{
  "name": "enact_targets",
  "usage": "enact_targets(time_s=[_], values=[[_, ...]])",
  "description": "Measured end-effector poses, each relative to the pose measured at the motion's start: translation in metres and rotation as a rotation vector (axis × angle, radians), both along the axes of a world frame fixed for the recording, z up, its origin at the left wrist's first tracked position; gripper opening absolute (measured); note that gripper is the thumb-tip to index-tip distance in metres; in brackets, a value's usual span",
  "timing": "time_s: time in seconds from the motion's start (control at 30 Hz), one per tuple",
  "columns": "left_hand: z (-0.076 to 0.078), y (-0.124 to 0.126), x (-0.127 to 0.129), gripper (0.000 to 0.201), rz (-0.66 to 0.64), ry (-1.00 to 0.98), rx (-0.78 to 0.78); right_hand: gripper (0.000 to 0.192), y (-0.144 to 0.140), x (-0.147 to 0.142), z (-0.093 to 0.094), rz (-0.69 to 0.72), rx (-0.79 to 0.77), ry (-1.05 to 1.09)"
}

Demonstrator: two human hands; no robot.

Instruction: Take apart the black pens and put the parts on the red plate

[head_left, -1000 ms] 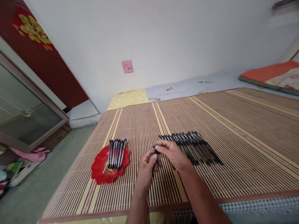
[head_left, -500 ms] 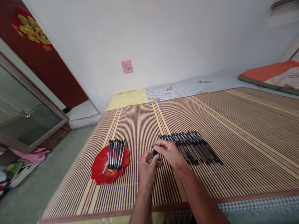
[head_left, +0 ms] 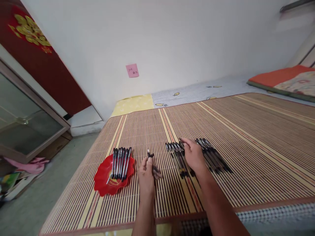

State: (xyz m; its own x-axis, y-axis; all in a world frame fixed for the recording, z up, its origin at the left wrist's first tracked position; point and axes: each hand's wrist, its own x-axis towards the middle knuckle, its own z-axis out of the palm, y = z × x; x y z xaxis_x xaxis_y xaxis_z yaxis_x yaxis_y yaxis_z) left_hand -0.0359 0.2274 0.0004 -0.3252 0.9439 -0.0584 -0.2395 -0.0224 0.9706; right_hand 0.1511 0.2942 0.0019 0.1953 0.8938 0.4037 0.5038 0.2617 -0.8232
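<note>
Nearest, the left hand (head_left: 147, 173) is closed around a dark pen (head_left: 151, 156), holding it nearly upright over the striped mat (head_left: 246, 157), its tip poking up above the fingers. Just left of it sits a red plate (head_left: 105, 178) with a wavy rim; a small batch of pens (head_left: 120, 159) lies in it side by side, pointing away towards the wall.

A little further out, the right hand (head_left: 194, 154) rests palm down on the long row of pens (head_left: 214, 157) lying straight on the mat, fingers loosely curled over a few of them; whether it grips one I cannot tell.

Half a second ago both hands met at the one pen, between plate and row. Now they have parted: the right has gone over to the row, and the left keeps the pen alone. Plate and row lie as they did.

Beyond the mat come a yellow and checked sheet (head_left: 172, 98), the white wall with a pink note (head_left: 132, 70), and an orange cushion (head_left: 283, 77) far right. A glass-fronted cabinet (head_left: 24, 118) stands on the floor to the left.
</note>
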Motion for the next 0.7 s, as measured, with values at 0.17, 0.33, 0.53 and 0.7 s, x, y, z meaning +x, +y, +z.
enact_targets(time_s=[0.17, 0.33, 0.53, 0.7], values=[[-0.003, 0.003, -0.002, 0.043, 0.042, -0.111, -0.012, 0.048, -0.003, -0.027, -0.008, 0.097, -0.127, -0.473], [-0.001, 0.002, 0.000, 0.046, -0.011, -0.121, -0.016, 0.048, -0.006, -0.052, -0.009, 0.181, -0.230, -0.684], [-0.001, 0.003, -0.002, 0.049, 0.008, -0.139, -0.023, 0.044, -0.007, -0.046, -0.001, 0.245, -0.139, -0.518], [-0.005, 0.006, -0.011, 0.048, 0.079, -0.132, -0.046, 0.038, -0.009, -0.053, 0.003, 0.213, -0.122, -0.506]])
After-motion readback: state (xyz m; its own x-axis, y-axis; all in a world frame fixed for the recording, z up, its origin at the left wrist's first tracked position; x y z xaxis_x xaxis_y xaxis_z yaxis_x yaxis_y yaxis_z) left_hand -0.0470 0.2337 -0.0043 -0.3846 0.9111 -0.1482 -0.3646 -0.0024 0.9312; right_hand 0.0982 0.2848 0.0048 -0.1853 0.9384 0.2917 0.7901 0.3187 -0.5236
